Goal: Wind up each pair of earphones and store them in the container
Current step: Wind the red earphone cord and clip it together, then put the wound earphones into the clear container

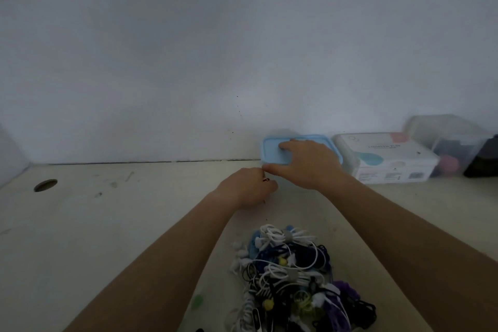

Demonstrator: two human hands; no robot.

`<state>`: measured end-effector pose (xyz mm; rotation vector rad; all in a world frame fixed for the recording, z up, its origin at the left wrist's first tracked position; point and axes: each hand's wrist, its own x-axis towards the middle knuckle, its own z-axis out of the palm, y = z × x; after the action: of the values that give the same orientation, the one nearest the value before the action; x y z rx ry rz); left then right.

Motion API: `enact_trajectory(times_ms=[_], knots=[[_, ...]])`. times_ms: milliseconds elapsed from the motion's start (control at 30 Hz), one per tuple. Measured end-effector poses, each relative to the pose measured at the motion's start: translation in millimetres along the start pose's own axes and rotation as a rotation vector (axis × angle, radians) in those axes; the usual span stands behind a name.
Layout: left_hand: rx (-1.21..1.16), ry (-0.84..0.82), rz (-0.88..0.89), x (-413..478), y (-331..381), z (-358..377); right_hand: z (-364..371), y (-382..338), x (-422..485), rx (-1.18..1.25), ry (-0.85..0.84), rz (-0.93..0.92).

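The right hand [310,163] clasped the blue container lid [270,149], fingers on top, thumb at its edge; the left hand [246,190] sat alongside, fingers curled, hold unclear

The light is dim and bluish. Everything looks soft and blurry, and the desk [107,224] edges bend.
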<state>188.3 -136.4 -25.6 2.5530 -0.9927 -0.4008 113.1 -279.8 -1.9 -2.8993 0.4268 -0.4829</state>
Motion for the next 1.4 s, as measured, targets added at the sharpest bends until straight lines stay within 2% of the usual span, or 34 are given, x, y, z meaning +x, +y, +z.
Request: enact_trajectory(times_ms=[200, 333, 400, 500, 567, 667, 800, 933, 1067, 1133, 1233, 1333, 1400], knots=[[-0.037, -0.051, -0.045, 1.8, 6.7, -3.4, -10.1, 0.4, 0.3, 0.126, 0.052, -0.040], [-0.036, -0.019, -0.100, 2.2, 9.9, -5.6, -28.5, 7.1, 2.9, 0.281, 0.241, -0.066], [-0.052, 0.055, -0.124, -0.4, 13.1, -7.4, -40.0, 13.2, 2.6, 0.377, 0.341, -0.050], [0.029, 0.300, -0.127, -10.7, 21.6, -10.4, -55.4, 25.8, 0.3, 0.510, 0.504, 0.087], [0.063, 0.384, -0.067, -17.4, 26.7, -9.3, -59.8, 35.2, -0.6, 0.642, 0.567, 0.212], [0.131, 0.375, 0.011, -21.9, 31.7, -6.2, -60.0, 46.7, -2.8, 0.843, 0.627, 0.359], [0.099, 0.305, -0.075, -18.8, 26.4, -5.5, -57.4, 53.4, -7.8, 1.010, 0.656, 0.506], [-0.011, 0.277, -0.096, -19.6, 17.7, -7.9, -47.6, 64.2, -14.6, 1.052, 0.593, 0.652], [-0.099, 0.377, -0.068, -27.0, 24.6, -15.1, -49.9, 65.1, -23.4, 0.924, 0.547, 0.747], [-0.167, 0.396, -0.058, -29.2, 33.9, -19.4, -55.6, 59.9, -28.5, 0.768, 0.618, 0.659], [-0.396, 0.349, -0.037, -22.4, 50.3, -28.6, -60.8, 47.2, -33.4, 0.472, 0.720, 0.372], [-0.624, 0.233, -0.081, -5.8, 67.2, -40.1, -58.8, 29.5, -30.2, 0.451, 0.649, 0.199], [-0.651, 0.205, -0.094, 8.6, 75.0, -44.0, -53.6, 18.3, -26.7, 0.508, 0.593, 0.153]])
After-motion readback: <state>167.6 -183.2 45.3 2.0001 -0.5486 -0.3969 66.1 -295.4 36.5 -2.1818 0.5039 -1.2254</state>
